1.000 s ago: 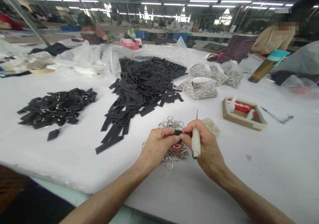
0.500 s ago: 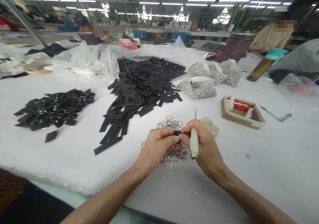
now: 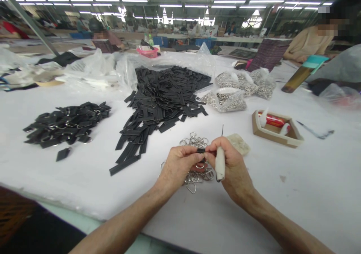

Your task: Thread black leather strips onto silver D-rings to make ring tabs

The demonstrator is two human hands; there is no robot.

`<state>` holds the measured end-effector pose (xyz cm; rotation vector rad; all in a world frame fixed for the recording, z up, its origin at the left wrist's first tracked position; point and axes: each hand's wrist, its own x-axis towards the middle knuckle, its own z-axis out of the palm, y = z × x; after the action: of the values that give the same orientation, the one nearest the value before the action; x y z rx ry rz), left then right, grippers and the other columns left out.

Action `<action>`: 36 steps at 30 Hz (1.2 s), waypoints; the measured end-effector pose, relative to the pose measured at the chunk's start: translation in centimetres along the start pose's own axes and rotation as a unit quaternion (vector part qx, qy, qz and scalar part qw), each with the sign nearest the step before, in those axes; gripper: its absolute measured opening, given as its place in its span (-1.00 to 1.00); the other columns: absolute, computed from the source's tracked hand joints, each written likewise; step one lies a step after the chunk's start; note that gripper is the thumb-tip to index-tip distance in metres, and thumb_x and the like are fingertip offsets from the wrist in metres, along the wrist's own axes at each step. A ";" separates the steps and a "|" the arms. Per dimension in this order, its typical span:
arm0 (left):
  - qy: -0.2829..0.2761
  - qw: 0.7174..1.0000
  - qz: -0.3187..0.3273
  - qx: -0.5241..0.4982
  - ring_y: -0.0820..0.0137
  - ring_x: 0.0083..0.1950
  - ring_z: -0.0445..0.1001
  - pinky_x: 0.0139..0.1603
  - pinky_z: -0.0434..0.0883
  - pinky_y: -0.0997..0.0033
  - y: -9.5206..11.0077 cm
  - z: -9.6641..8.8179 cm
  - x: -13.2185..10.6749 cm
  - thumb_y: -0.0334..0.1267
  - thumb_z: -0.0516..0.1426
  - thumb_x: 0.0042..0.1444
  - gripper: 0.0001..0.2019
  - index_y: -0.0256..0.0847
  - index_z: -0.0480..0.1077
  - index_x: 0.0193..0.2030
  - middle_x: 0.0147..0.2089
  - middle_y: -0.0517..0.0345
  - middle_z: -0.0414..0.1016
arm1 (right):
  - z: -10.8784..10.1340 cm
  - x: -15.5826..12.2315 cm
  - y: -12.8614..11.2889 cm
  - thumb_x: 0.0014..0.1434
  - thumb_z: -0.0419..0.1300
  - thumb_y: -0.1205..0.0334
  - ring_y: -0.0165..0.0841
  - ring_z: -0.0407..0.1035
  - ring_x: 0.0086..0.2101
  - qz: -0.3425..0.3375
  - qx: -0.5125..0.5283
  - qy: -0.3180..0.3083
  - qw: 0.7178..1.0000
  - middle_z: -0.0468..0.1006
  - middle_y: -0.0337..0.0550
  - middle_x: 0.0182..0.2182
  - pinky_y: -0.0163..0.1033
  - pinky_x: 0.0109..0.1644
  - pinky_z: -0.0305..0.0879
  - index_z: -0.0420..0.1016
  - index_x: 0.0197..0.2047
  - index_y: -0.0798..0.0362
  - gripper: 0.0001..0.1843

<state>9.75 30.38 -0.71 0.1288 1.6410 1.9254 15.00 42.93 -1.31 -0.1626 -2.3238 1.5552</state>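
Both my hands meet above a pile of metal rings (image 3: 194,140): my left hand (image 3: 177,167) pinches a black strip (image 3: 201,150), my right hand (image 3: 234,167) grips a white-handled awl (image 3: 220,163).

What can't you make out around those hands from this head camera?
Head view:
- small black piece: the fingers of both hands cover most of it.
- metal rings: the left hand hides part of the pile.
- white-handled awl: the right hand covers part of it.
- far tables: their items are too small and blurred.
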 end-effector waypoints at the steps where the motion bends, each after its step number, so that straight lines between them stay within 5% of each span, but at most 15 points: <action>1: -0.001 1.000 -0.002 -0.002 0.39 -0.46 0.46 -0.33 0.46 0.35 0.0 0.0 0.0 -0.32 0.20 -0.11 -0.89 -0.34 0.43 -0.47 -0.51 0.14 0.45 | 0.0 0.0 0.0 0.06 0.13 0.32 -0.43 0.22 -0.46 0.002 0.005 -0.001 1.000 0.38 -0.29 -0.44 -0.33 -0.42 0.14 0.27 -0.38 0.01 -0.93; 9: -0.016 1.000 -0.006 -0.017 0.44 -0.43 0.43 -0.22 0.45 0.32 0.1 0.0 -0.2 -0.35 0.21 -0.12 -0.92 -0.31 0.39 -0.48 -0.50 0.21 0.39 | -0.3 0.2 0.2 0.06 0.11 0.36 -0.42 0.24 -0.43 0.004 0.009 -0.001 1.000 0.38 -0.29 -0.41 -0.33 -0.39 0.16 0.27 -0.37 0.01 -0.92; 20: 0.010 1.000 -0.006 -0.003 0.41 -0.45 0.45 -0.33 0.44 0.40 -0.1 -0.1 0.0 -0.34 0.20 -0.09 -0.92 -0.32 0.42 -0.46 -0.51 0.18 0.42 | -0.1 -0.1 0.1 0.10 0.12 0.32 -0.43 0.23 -0.49 -0.013 -0.030 -0.001 0.999 0.40 -0.29 -0.46 -0.34 -0.45 0.13 0.27 -0.36 0.01 -0.95; 26: 0.004 1.000 0.015 0.005 0.43 -0.45 0.46 -0.33 0.45 0.44 0.0 -0.7 0.2 -0.33 0.18 -0.04 -0.91 -0.34 0.44 -0.44 -0.46 0.11 0.50 | -3.0 0.6 -1.3 0.14 0.15 0.12 -0.42 0.23 -0.53 -0.043 -0.031 -0.007 0.999 0.39 -0.28 -0.54 -0.34 -0.49 0.15 0.27 -0.39 0.02 -0.81; 30: -0.010 1.000 0.005 0.004 0.46 -0.46 0.46 -0.36 0.44 0.48 -0.1 -1.1 0.3 -0.33 0.16 0.00 -0.88 -0.36 0.45 -0.43 -0.40 0.04 0.52 | -5.4 1.2 -1.7 0.19 0.09 0.00 -0.43 0.24 -0.58 -0.024 -0.019 -0.031 0.999 0.40 -0.29 -0.59 -0.36 -0.53 0.19 0.32 -0.21 0.02 -0.74; 36: -0.002 1.000 -0.007 -0.002 0.46 -0.47 0.46 -0.40 0.43 0.50 0.0 -1.2 0.4 -0.33 0.17 -0.01 -0.89 -0.36 0.45 -0.43 -0.39 0.02 0.53 | -7.5 1.6 -1.7 0.16 0.08 -0.09 -0.45 0.18 -0.62 0.015 -0.048 0.026 0.998 0.39 -0.26 -0.56 -0.33 -0.59 0.09 0.36 -0.25 0.02 -0.67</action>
<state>8.89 29.55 -1.11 0.1187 1.6319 1.9156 16.18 49.31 3.19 -0.2576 -2.3666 1.4374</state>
